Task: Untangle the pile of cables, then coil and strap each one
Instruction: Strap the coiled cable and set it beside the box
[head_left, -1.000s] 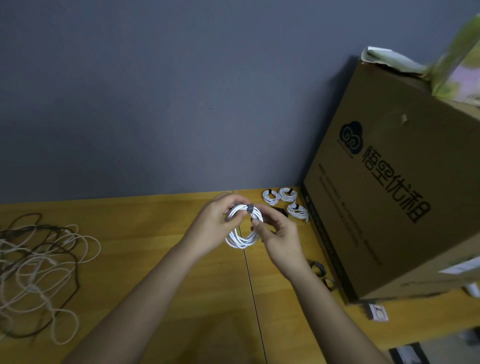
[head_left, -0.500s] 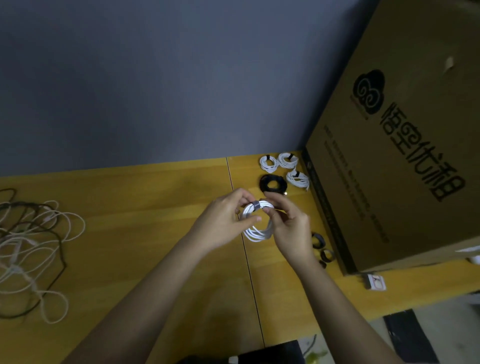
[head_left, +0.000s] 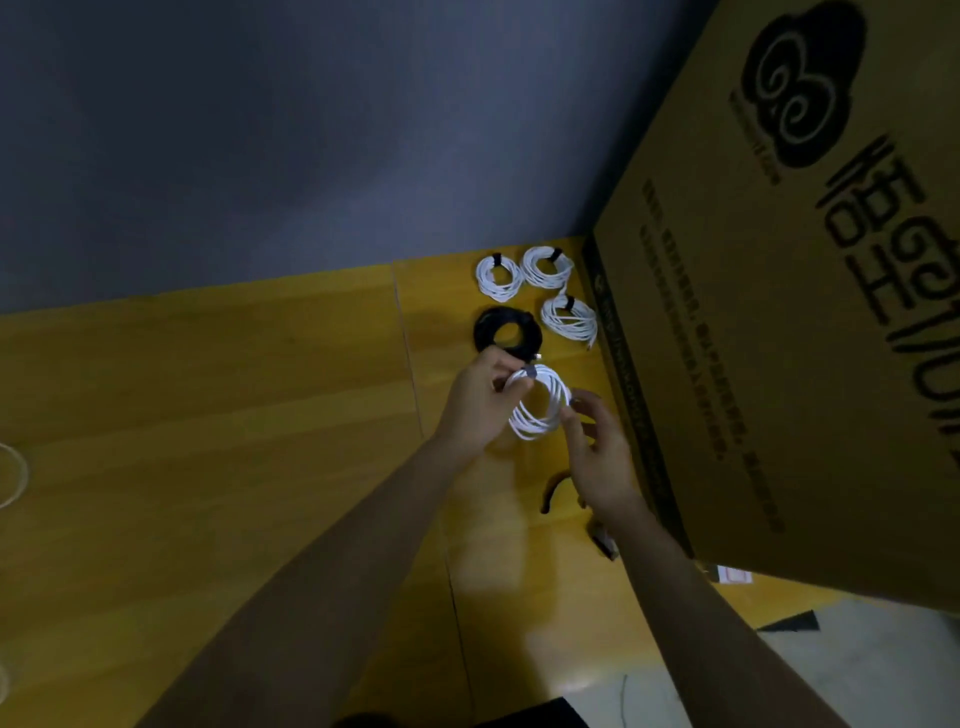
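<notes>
We see the left hand pinching the white coiled cable at its upper left, beside the grey strap. The right hand touches the coil's lower right edge with loosely curled fingers. Just beyond the fingertips lie a black coil and three strapped white coils on the wooden table.
</notes>
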